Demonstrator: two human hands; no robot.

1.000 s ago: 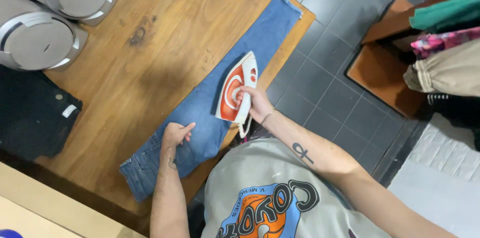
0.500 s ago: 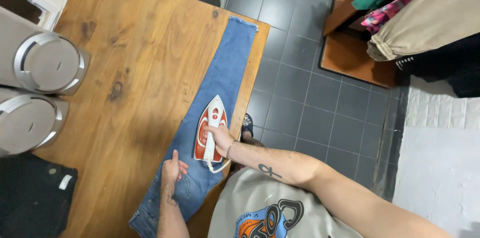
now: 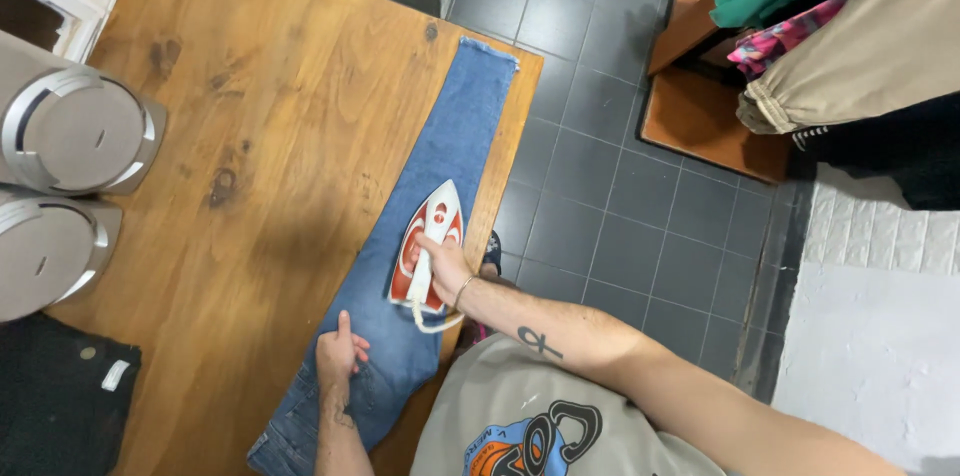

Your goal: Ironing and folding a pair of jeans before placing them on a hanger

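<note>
Two hands mid-ironing: right hand (image 3: 443, 261) gripping red & white iron (image 3: 428, 244) on blue jeans (image 3: 440, 166), left hand (image 3: 338, 354) flat, pinning waist end; next stroke likely needs fabric kept taut.

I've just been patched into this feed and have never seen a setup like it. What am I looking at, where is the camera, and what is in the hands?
There is no machine here: a person works with two bare hands, and the single camera sits on their head, looking straight down. So the arms enter from the bottom of the picture.

The surface is a wooden table. A pair of blue jeans lies folded lengthwise along its right edge. The right hand grips the handle of a red and white iron, which rests flat on the denim. The left hand presses the jeans down nearer the waist end.

At the left edge stand two round grey appliances, with a dark garment below them. More clothes are piled at upper right, above a grey tiled floor.
</note>
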